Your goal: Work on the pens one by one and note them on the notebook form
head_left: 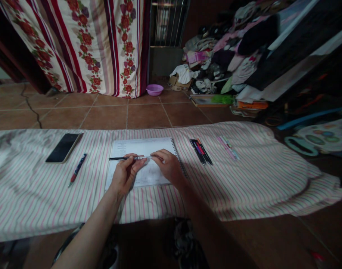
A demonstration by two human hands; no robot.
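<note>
Both my hands are closed on a slim pen (140, 158), dark at its left end and pale toward the right, held level above an open spiral notebook (151, 175). My left hand (127, 172) grips its dark part between thumb and fingers. At the pale end, my right hand (168, 164) pinches with thumb and fingertips; the exact tip is hidden there. The notebook's page carries faint printing or writing, too blurred to read, and its spiral runs down the right side.
On the striped cloth (215, 190) lie a phone (64, 148) and a dark-and-red pen (77, 170) at left. Several dark pens (201, 152) and pastel pens (228, 148) lie at right. Beyond are a purple basin (154, 89), a floral curtain (89, 48) and piled clothes (224, 52).
</note>
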